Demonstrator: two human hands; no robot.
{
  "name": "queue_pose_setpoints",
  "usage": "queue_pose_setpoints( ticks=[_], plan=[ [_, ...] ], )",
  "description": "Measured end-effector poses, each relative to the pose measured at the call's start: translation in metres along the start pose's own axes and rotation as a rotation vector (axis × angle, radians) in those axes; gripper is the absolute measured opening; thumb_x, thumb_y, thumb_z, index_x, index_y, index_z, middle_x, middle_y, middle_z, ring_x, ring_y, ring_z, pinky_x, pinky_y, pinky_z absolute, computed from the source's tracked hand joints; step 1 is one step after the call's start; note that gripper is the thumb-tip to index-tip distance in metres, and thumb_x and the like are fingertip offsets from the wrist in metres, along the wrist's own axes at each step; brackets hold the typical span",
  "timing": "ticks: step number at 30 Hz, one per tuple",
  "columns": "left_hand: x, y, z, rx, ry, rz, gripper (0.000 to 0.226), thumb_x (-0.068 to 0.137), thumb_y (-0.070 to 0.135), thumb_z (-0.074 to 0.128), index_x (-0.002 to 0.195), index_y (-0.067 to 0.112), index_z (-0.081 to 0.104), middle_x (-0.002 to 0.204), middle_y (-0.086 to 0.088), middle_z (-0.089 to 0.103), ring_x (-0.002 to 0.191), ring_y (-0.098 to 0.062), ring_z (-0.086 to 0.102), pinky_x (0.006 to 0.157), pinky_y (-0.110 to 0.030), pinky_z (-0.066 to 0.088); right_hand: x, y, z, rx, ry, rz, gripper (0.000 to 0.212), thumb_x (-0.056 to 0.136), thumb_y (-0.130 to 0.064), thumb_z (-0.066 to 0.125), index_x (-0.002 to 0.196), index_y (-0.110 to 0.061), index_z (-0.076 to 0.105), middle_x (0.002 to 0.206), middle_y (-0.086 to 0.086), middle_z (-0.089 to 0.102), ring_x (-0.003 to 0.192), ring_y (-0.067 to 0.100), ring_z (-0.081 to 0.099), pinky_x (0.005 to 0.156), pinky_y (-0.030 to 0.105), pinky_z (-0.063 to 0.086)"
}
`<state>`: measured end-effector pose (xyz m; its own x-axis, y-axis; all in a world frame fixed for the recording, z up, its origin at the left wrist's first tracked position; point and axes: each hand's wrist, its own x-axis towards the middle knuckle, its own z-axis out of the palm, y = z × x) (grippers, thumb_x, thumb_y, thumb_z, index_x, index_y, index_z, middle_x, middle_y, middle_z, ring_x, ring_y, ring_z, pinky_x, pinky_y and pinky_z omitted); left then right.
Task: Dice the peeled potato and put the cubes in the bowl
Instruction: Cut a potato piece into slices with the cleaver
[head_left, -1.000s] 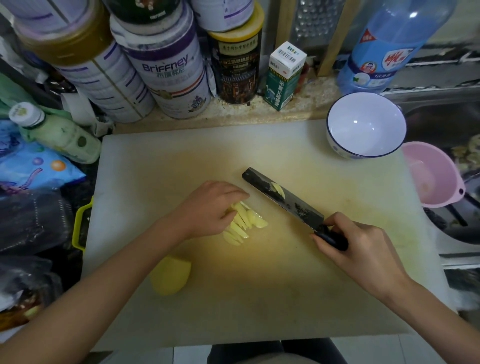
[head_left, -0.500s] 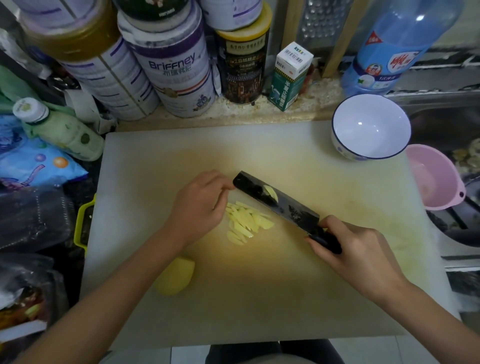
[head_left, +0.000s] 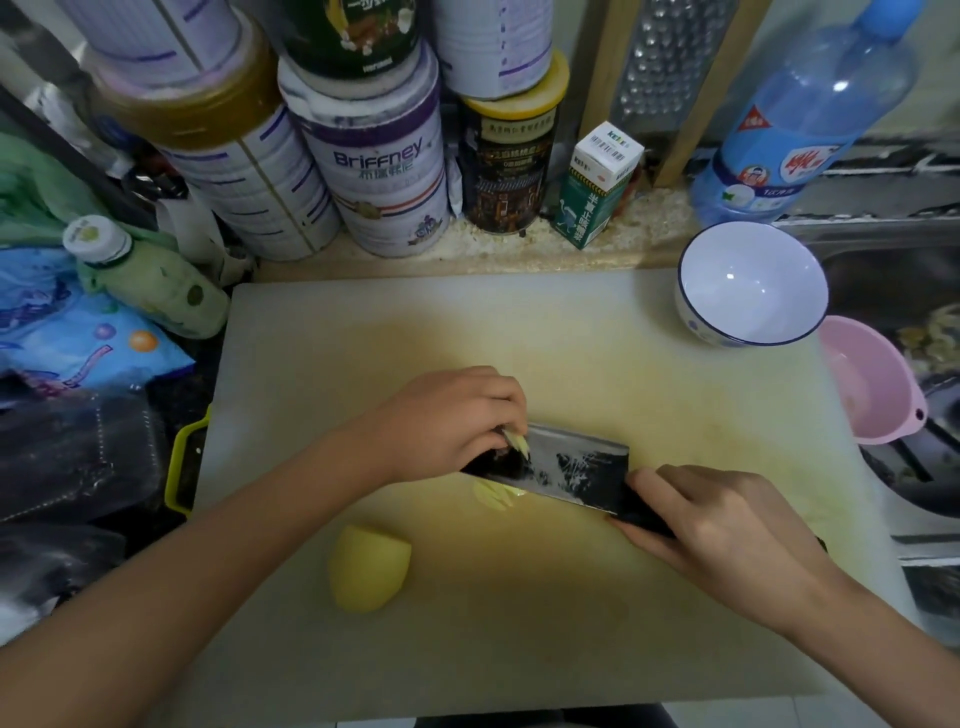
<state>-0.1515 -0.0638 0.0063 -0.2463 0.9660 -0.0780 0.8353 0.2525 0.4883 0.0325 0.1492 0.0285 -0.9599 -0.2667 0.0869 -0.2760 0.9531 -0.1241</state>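
Right now my left hand (head_left: 447, 423) pinches a strip stuck to the knife (head_left: 566, 467), whose handle my right hand (head_left: 727, 525) grips. More strips (head_left: 493, 498) lie by the blade on the board (head_left: 571, 338). 1 potato half (head_left: 369, 574) sits nearer me, and the bowl (head_left: 698, 325) is empty. I'd clear the blade, square the strips, then crosscut evenly with curled fingers.

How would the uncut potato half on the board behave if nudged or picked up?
The potato half looks rounded, so it may rock or roll. Its peeled, smooth surface is probably slippery. Its solid chunk shape suggests stiffness.
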Motion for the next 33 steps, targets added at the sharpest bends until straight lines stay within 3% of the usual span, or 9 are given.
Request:
queue_pose_setpoints(
  ticks=[9,12,14,18,24,28,30,33],
  plan=[
    [-0.002,0.0,-0.014,-0.014,-0.139,-0.101,0.015,0.083,0.018,0.061,0.098,0.017,0.066,0.089,0.013,0.056,0.083,-0.009,0.057,0.074,-0.034,0.048,0.007,-0.008,-0.003,-0.014,-0.026,0.039,0.031,0.087,-0.039,0.047,0.074,-0.012,0.052,0.052,-0.002,0.046,0.04,0.023,0.047,0.04,0.022,0.023],
    [-0.012,-0.007,-0.017,-0.024,-0.065,-0.145,0.016,0.08,0.021,0.063,0.096,0.017,0.066,0.084,0.016,0.051,0.082,-0.009,0.057,0.073,-0.035,0.049,0.006,-0.006,0.001,-0.027,-0.01,0.143,0.027,0.081,-0.031,0.071,0.073,-0.009,0.056,0.051,0.0,0.05,0.038,0.027,0.048,0.04,0.021,0.022],
    [-0.02,-0.013,-0.016,-0.06,0.06,-0.154,0.017,0.078,0.026,0.062,0.092,0.018,0.065,0.082,0.017,0.051,0.078,-0.005,0.055,0.071,-0.035,0.05,0.002,-0.004,0.004,0.008,-0.003,0.27,0.031,0.07,-0.028,0.08,0.076,-0.008,0.057,0.053,0.002,0.054,0.038,0.029,0.049,0.037,0.022,0.029],
    [-0.022,-0.014,0.005,-0.019,0.115,-0.075,0.018,0.075,0.025,0.058,0.089,0.018,0.067,0.083,0.011,0.058,0.078,-0.012,0.058,0.065,-0.033,0.052,-0.008,-0.005,0.01,0.1,0.048,0.474,0.028,0.073,-0.028,0.078,0.081,-0.012,0.057,0.054,0.001,0.06,0.04,0.028,0.054,0.036,0.028,0.041],
    [-0.002,-0.014,0.041,0.064,0.119,0.072,0.017,0.077,0.019,0.064,0.091,0.016,0.07,0.086,0.001,0.063,0.082,-0.022,0.06,0.07,-0.036,0.053,-0.018,-0.018,0.02,0.241,0.077,0.59,0.025,0.077,-0.033,0.073,0.084,-0.013,0.059,0.051,-0.005,0.058,0.04,0.015,0.053,0.039,0.03,0.046],
    [-0.009,-0.02,0.049,0.003,0.172,0.065,0.025,0.086,0.028,0.06,0.103,0.015,0.072,0.097,0.003,0.064,0.088,-0.019,0.057,0.075,-0.034,0.05,-0.025,-0.029,0.025,0.316,0.088,0.651,0.025,0.078,-0.038,0.069,0.084,-0.015,0.059,0.052,-0.008,0.059,0.042,0.011,0.055,0.042,0.028,0.048],
    [-0.016,-0.026,0.049,-0.053,0.261,-0.032,0.035,0.087,0.034,0.058,0.113,0.014,0.069,0.106,0.001,0.063,0.096,-0.019,0.057,0.08,-0.035,0.05,-0.028,-0.033,0.026,0.361,0.096,0.688,0.026,0.078,-0.042,0.065,0.083,-0.018,0.059,0.053,-0.011,0.058,0.042,0.004,0.052,0.044,0.018,0.045],
    [-0.029,-0.034,0.05,-0.041,0.202,-0.163,0.065,0.079,0.051,0.065,0.133,0.016,0.055,0.121,-0.003,0.054,0.111,-0.02,0.05,0.091,-0.039,0.049,-0.031,-0.045,0.028,0.463,0.128,0.764,0.027,0.079,-0.045,0.061,0.08,-0.019,0.057,0.052,-0.011,0.059,0.043,0.006,0.054,0.045,0.018,0.043]
  ],
)
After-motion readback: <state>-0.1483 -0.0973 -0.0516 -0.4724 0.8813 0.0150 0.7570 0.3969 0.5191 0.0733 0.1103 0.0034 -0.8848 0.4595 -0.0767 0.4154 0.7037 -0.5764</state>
